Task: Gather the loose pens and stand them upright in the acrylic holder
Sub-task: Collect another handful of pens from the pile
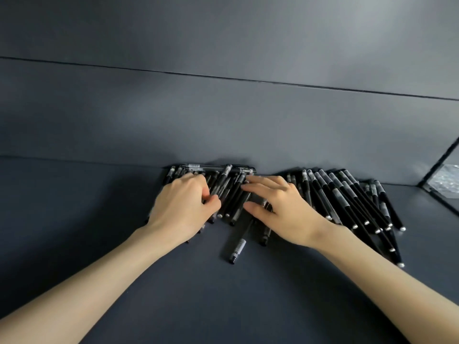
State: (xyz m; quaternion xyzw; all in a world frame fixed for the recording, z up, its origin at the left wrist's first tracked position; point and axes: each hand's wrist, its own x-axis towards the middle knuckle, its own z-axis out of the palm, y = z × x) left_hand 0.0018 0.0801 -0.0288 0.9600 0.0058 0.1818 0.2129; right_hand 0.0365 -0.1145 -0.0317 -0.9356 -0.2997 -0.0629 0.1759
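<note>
Dark counter (119, 256), wall close behind. Centre pens (231, 197) lie heaped against it, long axes wall-to-person, under both hands. Right fan (347, 202) lies apart, nearer the right hand (275, 207), which rests flat with fingers straight. Left hand (183, 207) curls round several centre pens. Stray pen (237, 249) lies between the wrists. Acrylic holder: not made out.

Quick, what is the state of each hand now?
Left hand: fingers curled, gripping black pens of the pile.
Right hand: open, straight fingers resting on the pens.
</note>
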